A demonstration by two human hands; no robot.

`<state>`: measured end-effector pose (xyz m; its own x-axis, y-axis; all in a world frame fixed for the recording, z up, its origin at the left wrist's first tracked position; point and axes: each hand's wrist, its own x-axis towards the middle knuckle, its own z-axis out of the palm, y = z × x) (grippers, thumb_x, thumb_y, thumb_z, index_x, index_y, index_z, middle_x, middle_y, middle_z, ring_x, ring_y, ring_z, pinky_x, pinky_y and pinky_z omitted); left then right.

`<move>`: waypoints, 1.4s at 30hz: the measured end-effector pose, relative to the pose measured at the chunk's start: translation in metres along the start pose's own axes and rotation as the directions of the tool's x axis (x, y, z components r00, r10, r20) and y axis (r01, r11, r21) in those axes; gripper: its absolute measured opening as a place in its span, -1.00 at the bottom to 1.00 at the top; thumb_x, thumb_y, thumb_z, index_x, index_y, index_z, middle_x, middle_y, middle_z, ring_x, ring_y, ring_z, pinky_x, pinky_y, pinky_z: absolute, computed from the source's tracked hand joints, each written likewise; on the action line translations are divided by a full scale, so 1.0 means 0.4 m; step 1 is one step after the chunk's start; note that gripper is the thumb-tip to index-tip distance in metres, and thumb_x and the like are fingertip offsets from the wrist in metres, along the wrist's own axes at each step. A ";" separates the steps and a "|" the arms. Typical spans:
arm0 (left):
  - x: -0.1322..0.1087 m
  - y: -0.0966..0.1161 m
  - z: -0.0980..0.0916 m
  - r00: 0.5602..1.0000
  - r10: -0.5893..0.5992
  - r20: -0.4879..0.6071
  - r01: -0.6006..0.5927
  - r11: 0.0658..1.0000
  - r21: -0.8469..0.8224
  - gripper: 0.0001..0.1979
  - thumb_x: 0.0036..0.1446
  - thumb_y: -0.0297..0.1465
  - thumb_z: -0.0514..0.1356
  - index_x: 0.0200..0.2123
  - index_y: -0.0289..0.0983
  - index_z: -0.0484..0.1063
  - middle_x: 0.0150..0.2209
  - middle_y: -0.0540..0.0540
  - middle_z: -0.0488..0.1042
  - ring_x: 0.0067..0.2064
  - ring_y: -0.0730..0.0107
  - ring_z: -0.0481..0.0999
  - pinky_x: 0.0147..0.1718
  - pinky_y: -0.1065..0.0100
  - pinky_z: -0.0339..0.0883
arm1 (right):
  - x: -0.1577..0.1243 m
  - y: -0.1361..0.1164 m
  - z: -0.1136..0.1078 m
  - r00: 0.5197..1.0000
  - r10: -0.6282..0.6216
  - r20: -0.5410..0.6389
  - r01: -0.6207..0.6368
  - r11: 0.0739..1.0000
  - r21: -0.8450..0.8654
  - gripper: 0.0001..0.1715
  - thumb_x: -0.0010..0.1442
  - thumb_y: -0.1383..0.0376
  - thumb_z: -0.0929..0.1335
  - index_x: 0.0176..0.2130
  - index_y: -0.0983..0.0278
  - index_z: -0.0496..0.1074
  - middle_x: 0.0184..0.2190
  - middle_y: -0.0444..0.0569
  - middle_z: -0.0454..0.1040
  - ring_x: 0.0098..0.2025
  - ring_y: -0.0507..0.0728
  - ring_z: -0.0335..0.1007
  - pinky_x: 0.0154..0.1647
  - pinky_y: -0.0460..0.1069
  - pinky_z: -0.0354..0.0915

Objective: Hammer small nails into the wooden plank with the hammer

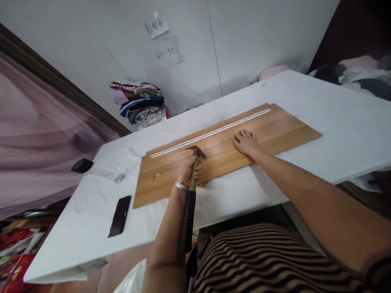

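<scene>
A long wooden board [275, 126] lies across the white table [336, 122], with a pale strip [210, 132] running along its far edge. My left hand [189, 169] is closed around a hammer [191, 195] high on its handle, close to the dark head, which rests over the board beside a row of small dots. The black grip sticks back toward me. My right hand [246, 142] lies flat on the board, fingers spread, to the right of the hammer head. Two small nails [156, 176] lie on the board's left end.
A black phone [119, 215] lies on the table at the near left. A dark object [82, 165] and a clear packet [105, 173] sit farther left. Folded clothes [140, 103] are stacked against the white wall. More fabric lies at the far right.
</scene>
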<state>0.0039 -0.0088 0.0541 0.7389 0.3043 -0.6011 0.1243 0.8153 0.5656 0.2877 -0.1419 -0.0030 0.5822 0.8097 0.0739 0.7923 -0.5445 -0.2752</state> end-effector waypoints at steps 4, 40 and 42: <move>-0.005 0.006 -0.001 1.000 -0.015 0.022 0.016 1.000 -0.023 -0.74 0.34 -0.20 0.31 -0.23 -0.26 0.38 -0.59 0.21 0.12 -0.72 0.64 0.12 -0.79 0.61 -0.06 | 0.002 0.004 0.006 1.000 -0.008 -0.012 0.008 1.000 -0.004 -0.38 0.47 0.10 0.16 0.29 0.26 0.49 0.42 0.23 0.33 0.45 0.40 0.12 0.42 0.31 0.04; -0.009 0.013 0.006 1.000 0.026 -0.007 -0.026 1.000 0.015 -0.72 0.40 -0.17 0.23 -0.21 -0.29 0.42 -0.60 0.19 0.16 -0.72 0.64 0.14 -0.79 0.62 -0.04 | 0.001 0.001 0.002 1.000 -0.009 -0.007 0.009 1.000 0.001 -0.40 0.48 0.11 0.15 0.27 0.26 0.50 0.40 0.23 0.35 0.44 0.39 0.14 0.40 0.30 0.04; -0.004 0.008 0.005 0.999 0.019 -0.025 -0.019 0.999 0.028 -0.70 0.41 -0.16 0.22 -0.23 -0.30 0.42 -0.60 0.19 0.16 -0.74 0.64 0.12 -0.79 0.62 -0.06 | 0.001 0.001 0.003 1.000 -0.010 -0.007 0.010 1.000 0.000 -0.39 0.48 0.11 0.15 0.28 0.26 0.49 0.40 0.23 0.34 0.44 0.39 0.13 0.40 0.30 0.04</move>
<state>0.0045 -0.0076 0.0579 0.7243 0.3324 -0.6040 0.1288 0.7954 0.5922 0.2882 -0.1416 -0.0043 0.5757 0.8134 0.0829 0.7979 -0.5368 -0.2743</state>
